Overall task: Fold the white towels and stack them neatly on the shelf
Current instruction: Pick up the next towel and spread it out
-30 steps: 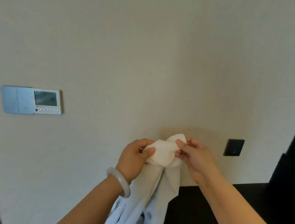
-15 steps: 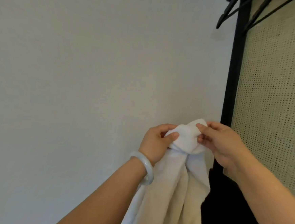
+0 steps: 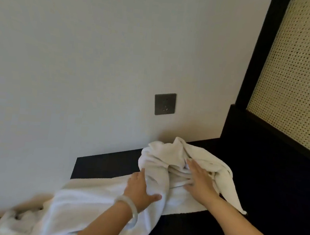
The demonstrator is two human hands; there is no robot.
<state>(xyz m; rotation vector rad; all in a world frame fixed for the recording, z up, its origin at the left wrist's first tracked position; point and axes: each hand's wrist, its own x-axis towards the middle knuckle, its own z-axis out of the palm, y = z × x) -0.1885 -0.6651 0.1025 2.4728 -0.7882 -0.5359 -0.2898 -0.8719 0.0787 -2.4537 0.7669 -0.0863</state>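
On the dark shelf [image 3: 107, 166] against the wall [image 3: 80, 70] the white towel [image 3: 163, 156] lies bunched, left hand [image 3: 140, 187] and right hand [image 3: 200, 183] both pressing it with straight fingers, gripping nothing — best to find two corners and spread it smooth before any fold.

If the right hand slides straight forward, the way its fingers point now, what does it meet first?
Most likely more towel. The right hand lies flat on the white towel, and its fingers point at the towel's raised bunch. Behind that stands the wall, though depth is unclear.
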